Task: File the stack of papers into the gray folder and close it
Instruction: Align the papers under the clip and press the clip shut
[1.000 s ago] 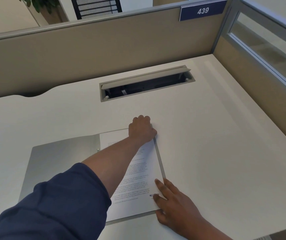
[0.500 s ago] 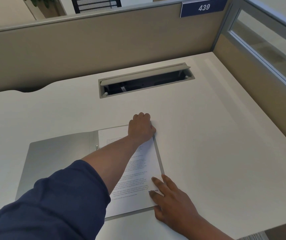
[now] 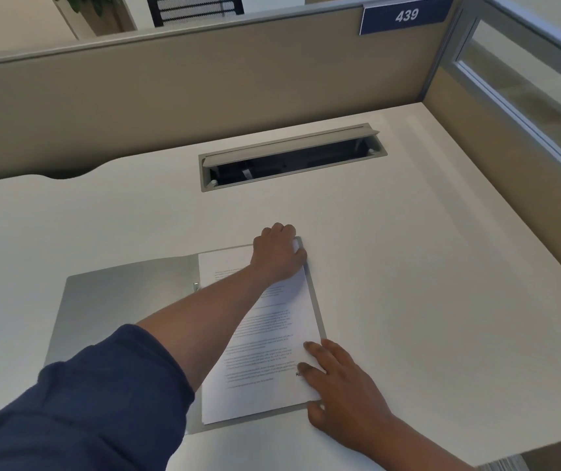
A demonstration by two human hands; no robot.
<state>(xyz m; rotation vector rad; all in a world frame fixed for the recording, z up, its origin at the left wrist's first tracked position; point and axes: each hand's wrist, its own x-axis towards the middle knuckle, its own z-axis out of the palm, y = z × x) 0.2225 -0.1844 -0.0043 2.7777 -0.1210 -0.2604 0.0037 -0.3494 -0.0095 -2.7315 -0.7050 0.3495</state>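
Change: little has moved; both hands stay on the papers (image 3: 265, 334).
Left hand (image 3: 277, 253): curled, gripping the papers' far corner.
Right hand (image 3: 340, 382): fingers straight, pressing their near corner.
Gray folder (image 3: 119, 300): open beneath the papers.

Left arm stretched far forward, left hand (image 3: 279, 254) curled, knuckles up. Right hand (image 3: 338, 382) near body, palm down, fingers spread flat.

A white bench (image 3: 408, 266) fills most of the view. Set into it toward the back is a gray cable tray (image 3: 291, 158) with its lid tilted up over a dark opening. Beige partition panels (image 3: 204, 83) stand behind and to the right. A blue number plate (image 3: 406, 16) reading 439 hangs on the back panel. Beyond it a potted plant (image 3: 92, 8) shows at the upper left.
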